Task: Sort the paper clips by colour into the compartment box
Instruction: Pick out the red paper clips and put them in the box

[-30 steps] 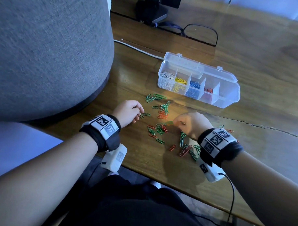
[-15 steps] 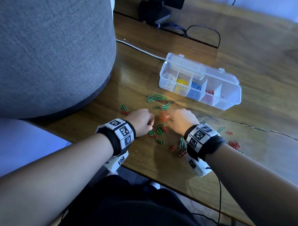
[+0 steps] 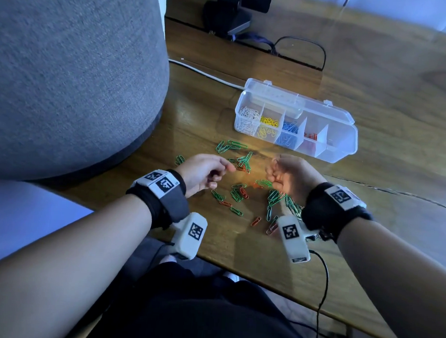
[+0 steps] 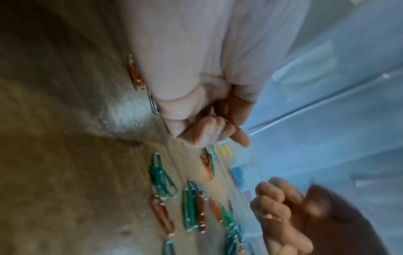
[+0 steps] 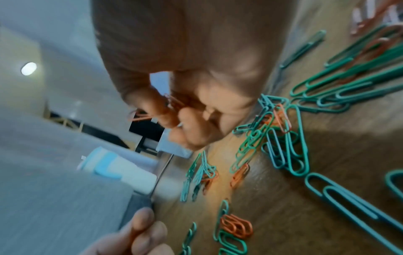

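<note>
The wooden counter (image 3: 371, 103) filled most of the head view, with a grey upholstered seat (image 3: 68, 70) in the upper left of the frame. The clear compartment box (image 3: 344, 140) lay right of centre, lid open, its long axis running from upper left down to lower right; its cells, left to right, held white, yellow, blue and a few red clips, and the last cell looked bare. Below it, the loose paper clips (image 3: 237, 194), green and orange-red, lay scattered at mixed angles across the middle of the frame.

The left hand (image 3: 204, 172) sat left of the scatter, forefinger reaching toward the clips, the other fingers curled; the blurred wrist view hinted at orange clips inside the curl, though I could not tell for sure. The right hand (image 3: 290, 177) was raised just right of centre, palm turned up and inward, fingers curled and pinching a few orange clips (image 5: 172, 103).
</note>
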Action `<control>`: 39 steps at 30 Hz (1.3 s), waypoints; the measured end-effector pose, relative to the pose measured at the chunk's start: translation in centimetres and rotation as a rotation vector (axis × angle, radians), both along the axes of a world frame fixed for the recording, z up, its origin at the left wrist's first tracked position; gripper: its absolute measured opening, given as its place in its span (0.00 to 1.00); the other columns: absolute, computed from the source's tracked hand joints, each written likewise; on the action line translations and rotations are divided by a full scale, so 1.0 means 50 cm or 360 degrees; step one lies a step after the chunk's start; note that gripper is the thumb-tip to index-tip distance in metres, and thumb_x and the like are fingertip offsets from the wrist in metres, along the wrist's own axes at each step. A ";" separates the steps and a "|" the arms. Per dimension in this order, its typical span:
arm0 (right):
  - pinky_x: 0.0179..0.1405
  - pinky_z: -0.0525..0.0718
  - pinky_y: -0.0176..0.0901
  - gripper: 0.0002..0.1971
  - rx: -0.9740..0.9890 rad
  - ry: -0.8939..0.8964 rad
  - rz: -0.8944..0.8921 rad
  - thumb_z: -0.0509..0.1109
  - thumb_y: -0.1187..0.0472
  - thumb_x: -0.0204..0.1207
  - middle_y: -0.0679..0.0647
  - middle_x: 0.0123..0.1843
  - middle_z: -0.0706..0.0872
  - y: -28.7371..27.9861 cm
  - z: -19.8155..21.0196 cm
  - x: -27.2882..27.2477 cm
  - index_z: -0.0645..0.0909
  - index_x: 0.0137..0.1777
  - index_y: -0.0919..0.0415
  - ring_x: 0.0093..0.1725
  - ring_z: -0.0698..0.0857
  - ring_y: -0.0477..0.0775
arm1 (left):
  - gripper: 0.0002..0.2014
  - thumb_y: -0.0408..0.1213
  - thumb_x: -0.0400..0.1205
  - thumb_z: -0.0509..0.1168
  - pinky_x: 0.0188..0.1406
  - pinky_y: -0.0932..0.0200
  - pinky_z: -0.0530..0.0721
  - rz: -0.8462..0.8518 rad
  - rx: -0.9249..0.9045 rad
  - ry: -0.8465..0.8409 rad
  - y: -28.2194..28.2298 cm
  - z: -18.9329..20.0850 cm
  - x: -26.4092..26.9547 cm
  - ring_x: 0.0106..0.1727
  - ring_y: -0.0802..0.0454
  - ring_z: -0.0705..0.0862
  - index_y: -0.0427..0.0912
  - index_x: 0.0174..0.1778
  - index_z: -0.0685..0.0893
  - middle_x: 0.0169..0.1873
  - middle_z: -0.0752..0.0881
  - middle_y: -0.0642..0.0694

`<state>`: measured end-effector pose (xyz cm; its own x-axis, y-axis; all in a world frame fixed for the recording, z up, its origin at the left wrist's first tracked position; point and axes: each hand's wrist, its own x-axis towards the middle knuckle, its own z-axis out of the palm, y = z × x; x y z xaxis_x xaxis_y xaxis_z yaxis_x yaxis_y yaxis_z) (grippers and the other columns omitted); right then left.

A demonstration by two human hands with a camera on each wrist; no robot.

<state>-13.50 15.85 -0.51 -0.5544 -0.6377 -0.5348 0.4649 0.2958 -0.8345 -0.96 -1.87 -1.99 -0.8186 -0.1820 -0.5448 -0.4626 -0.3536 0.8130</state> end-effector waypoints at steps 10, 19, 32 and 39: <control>0.16 0.66 0.29 0.05 0.0398 0.0494 0.0253 0.64 0.64 0.77 0.47 0.27 0.75 0.008 -0.010 0.005 0.80 0.41 0.60 0.20 0.71 0.42 | 0.05 0.35 0.79 0.67 0.24 0.66 0.72 -0.0280 -0.1385 -0.0121 0.024 -0.003 -0.060 0.27 0.56 0.75 0.44 0.42 0.89 0.29 0.80 0.54; 0.53 0.82 0.48 0.16 0.1185 0.1834 0.1255 0.56 0.56 0.81 0.55 0.60 0.85 -0.001 -0.011 0.044 0.74 0.66 0.41 0.55 0.84 0.61 | 0.11 0.40 0.81 0.62 0.53 0.52 0.85 -0.0891 -0.2140 -0.0122 0.031 -0.009 -0.052 0.53 0.47 0.86 0.50 0.53 0.89 0.52 0.89 0.49; 0.20 0.71 0.34 0.10 0.0738 0.0825 0.0644 0.64 0.64 0.75 0.51 0.26 0.72 -0.005 -0.009 0.018 0.75 0.32 0.62 0.20 0.68 0.43 | 0.07 0.39 0.82 0.62 0.38 0.58 0.77 -0.0988 -0.2139 -0.0144 0.041 0.006 -0.050 0.43 0.49 0.82 0.49 0.49 0.85 0.45 0.86 0.49; 0.12 0.68 0.28 0.10 -0.0001 -0.0500 -0.0124 0.56 0.69 0.75 0.52 0.29 0.74 0.072 0.050 -0.050 0.69 0.34 0.58 0.22 0.71 0.44 | 0.04 0.37 0.81 0.59 0.42 0.57 0.74 -0.1313 -0.1963 -0.0228 0.059 0.029 -0.080 0.43 0.48 0.76 0.42 0.41 0.74 0.47 0.79 0.45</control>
